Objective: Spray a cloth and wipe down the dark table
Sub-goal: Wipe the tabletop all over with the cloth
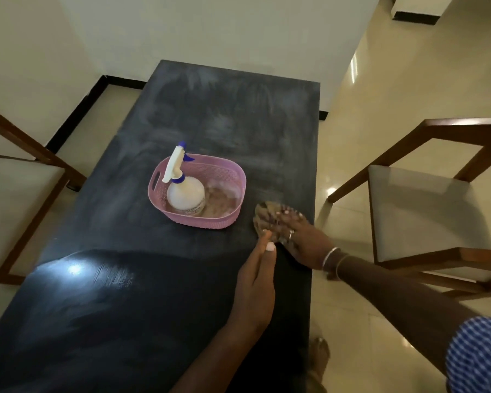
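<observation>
We press the brown cloth (270,219) flat under our spread right hand (298,236), left hand (255,285) open alongside, and judge overlapping strokes best for the hazy tabletop (224,109).

- Two bare forearms enter from the near edge, uncovered from elbow to wrist.
- The right hand (298,236) wears a thin silver-toned ring on one finger.
- Two slim bangles circle the right wrist, one pale and silvery, the other a finer gold-toned band just nearer the elbow.
- The fingernails on both hands are painted a light, whitish pink; the left hand (257,282) shows this most clearly on its thumb.
- The left hand and wrist show no jewellery.
- At the near right corner a short sleeve (479,355) shows, blue with a fine white check or dot pattern.
- A bare foot (319,355) shows on the floor at the near right, blurred.
</observation>
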